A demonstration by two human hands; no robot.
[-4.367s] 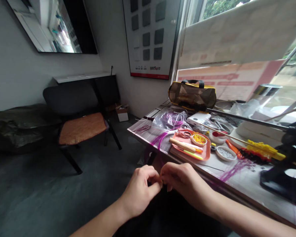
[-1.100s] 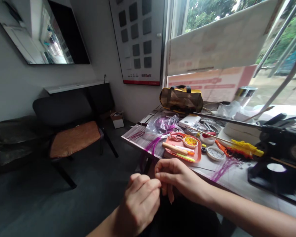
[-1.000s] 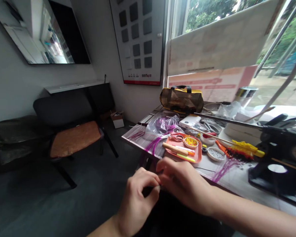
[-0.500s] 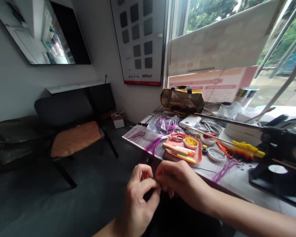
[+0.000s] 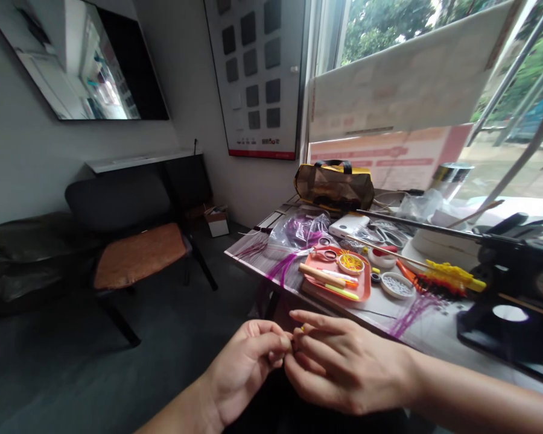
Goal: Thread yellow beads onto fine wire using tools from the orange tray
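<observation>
In front of the table's near edge, my left hand (image 5: 251, 364) is closed, its thumb and index finger pinched together. What sits in that pinch is too small to make out. My right hand (image 5: 344, 361) meets it fingertip to fingertip, its fingers bent and its index finger reaching out over the left fingertips. A tiny yellow bit (image 5: 303, 329) shows between the right fingers; its kind I cannot tell. Nearest to the hands on the table is a pink tray (image 5: 365, 288) bearing scissors (image 5: 328, 254), pens (image 5: 341, 292) and a small dish of yellow and orange pieces (image 5: 351, 263).
Beside the tray stands a dish of small grey-white pieces (image 5: 397, 284). Purple strands (image 5: 405, 318) hang over the table (image 5: 380, 310) edge. Farther back are a mesh bag (image 5: 335, 188) and a thin rod (image 5: 416, 223) on a black stand (image 5: 502, 325). A chair (image 5: 138, 256) stands left.
My right hand has turned and lowered, its index finger now stretched across. My left hand has rolled over, its fingers closer together. A yellow bit now shows between the right fingers.
</observation>
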